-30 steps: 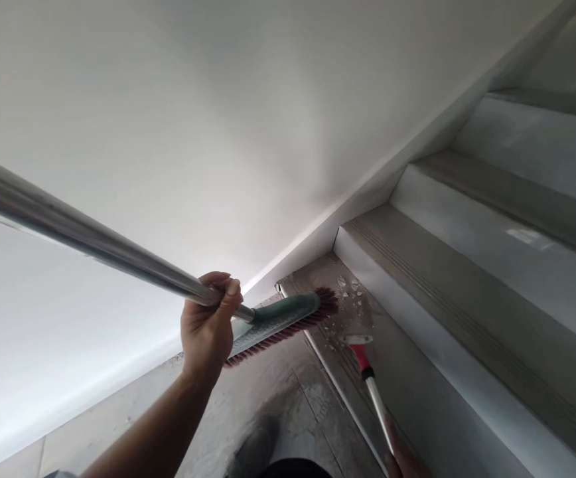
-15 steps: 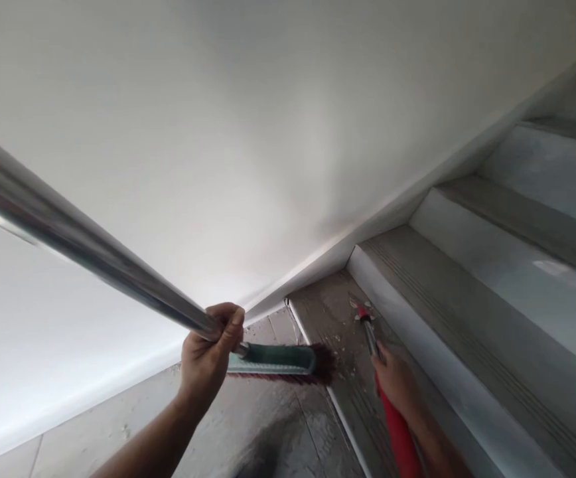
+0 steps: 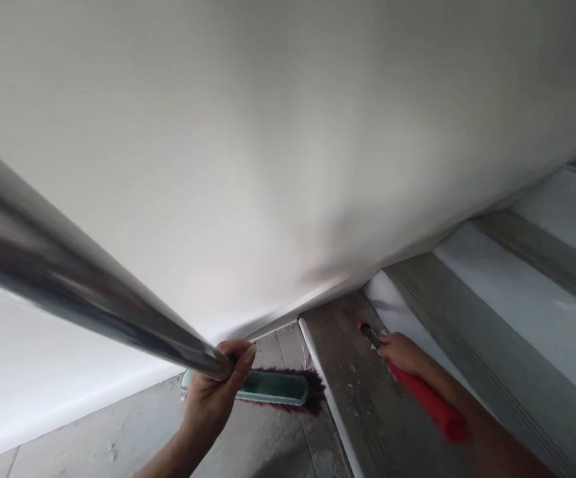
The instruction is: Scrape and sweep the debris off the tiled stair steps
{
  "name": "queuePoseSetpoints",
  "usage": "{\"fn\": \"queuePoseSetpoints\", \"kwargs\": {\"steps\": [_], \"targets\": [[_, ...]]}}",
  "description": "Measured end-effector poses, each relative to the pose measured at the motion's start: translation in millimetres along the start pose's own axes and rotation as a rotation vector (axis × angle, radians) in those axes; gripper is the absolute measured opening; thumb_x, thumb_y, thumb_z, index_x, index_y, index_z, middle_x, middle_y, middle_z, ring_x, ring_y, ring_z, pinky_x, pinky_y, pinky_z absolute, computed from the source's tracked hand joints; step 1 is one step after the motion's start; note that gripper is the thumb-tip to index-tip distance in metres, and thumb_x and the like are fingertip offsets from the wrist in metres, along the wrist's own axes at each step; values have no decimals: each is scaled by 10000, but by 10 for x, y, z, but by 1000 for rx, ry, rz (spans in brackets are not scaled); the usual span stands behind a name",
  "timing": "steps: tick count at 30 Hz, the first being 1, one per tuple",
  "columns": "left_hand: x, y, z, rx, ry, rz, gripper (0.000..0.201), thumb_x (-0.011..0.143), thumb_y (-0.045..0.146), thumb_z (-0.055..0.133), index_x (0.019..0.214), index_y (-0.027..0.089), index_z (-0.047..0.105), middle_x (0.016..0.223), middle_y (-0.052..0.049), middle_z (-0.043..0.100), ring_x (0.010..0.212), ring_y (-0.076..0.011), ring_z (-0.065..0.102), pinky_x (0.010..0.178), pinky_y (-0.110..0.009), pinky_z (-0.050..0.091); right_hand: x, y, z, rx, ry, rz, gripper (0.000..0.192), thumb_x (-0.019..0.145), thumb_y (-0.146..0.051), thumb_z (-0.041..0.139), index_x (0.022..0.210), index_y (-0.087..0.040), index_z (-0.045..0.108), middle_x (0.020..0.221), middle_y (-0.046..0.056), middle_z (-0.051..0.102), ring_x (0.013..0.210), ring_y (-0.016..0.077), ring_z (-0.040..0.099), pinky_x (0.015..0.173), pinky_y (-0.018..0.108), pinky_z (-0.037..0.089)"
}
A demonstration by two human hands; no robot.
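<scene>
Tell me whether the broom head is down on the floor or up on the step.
On the floor: the broom head lies flat below the step's edge, bristles against the floor.

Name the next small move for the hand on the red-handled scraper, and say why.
Probably drag the red-handled metal scraper back along the grey stair tread toward its edge. The right hand holds it near the wall corner; pale chips dot the tread, and the green broom head with dark red bristles waits on the floor just below.

no readable text, labels or numbers
</scene>
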State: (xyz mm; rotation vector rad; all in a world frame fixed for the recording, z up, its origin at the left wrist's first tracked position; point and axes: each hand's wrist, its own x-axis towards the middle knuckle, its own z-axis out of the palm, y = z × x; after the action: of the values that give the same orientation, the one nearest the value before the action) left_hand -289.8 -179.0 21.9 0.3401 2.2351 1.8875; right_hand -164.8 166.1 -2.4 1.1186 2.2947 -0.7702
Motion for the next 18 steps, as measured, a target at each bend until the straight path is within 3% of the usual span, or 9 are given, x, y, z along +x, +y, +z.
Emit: {"fn": "queuePoseSetpoints", "kwargs": {"steps": [3,6,10,14,16,18], "targets": [[-15,-23,1,-10,6,6,256,778,457,659,796,201,652,644,22,591,608,-93,538,525,-169,425,-38,73,-155,121,20,28,221,795,-157,428,752,-155,644,417,-5,538,407,146,566,479,244,406],[-53,-44,19,-29,2,31,253,776,455,664,787,202,665,637,19,599,600,-95,549,507,-167,427,99,-80,-199,73,86,54,232,799,-141,425,670,-143,618,479,41,587,452,145,590,512,247,423],[-65,-32,38,-41,2,74,234,777,435,665,764,202,672,618,19,602,597,-99,562,513,-165,442,204,-298,87,-41,88,155,255,811,-115,406,802,-95,660,708,140,702,563,162,648,539,253,440],[-58,-12,34,-34,16,66,227,771,429,663,762,202,673,589,28,586,548,-89,534,482,-160,425,9,-187,325,-232,124,-53,264,799,-119,475,967,-87,677,846,157,723,756,184,685,654,243,455],[-66,-25,30,-31,15,67,230,768,433,666,756,204,675,593,27,588,554,-89,535,489,-159,427,-101,-74,293,-209,80,-93,312,797,-121,464,1031,-114,672,783,108,717,645,160,666,635,243,455],[-79,-50,28,-41,24,53,236,765,443,672,758,207,677,613,27,597,583,-90,544,521,-158,438,-135,10,211,-147,43,-46,340,805,-123,426,1036,-130,676,703,74,700,514,142,618,580,248,447]]}}
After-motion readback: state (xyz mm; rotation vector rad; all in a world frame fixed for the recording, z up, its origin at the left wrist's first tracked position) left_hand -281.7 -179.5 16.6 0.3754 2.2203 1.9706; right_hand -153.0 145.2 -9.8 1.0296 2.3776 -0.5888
